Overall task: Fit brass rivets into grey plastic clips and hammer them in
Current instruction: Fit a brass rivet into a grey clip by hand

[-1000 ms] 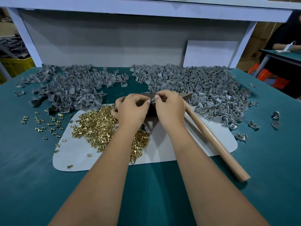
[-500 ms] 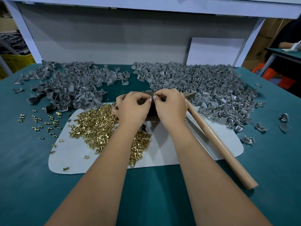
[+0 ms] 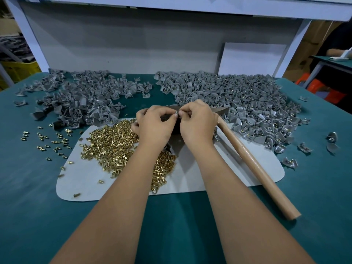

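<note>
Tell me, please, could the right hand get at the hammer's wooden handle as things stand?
Probably yes, once it lets go: the right hand is pinching a small grey clip with the left hand, but the hammer handle lies bare beside it, nothing on top.

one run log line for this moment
step: fitting rivet | left hand: pinches clip | right hand: pinches clip | hammer: lying on mat

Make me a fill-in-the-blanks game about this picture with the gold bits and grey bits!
1. The heap of brass rivets lies on a pale ____.
2. The hammer has a ____ handle and no hand holds it.
3. The left hand and right hand meet and together pinch a small grey ____.
4. The table has a ____ cover.

Missing words: mat; wooden; clip; green
</note>
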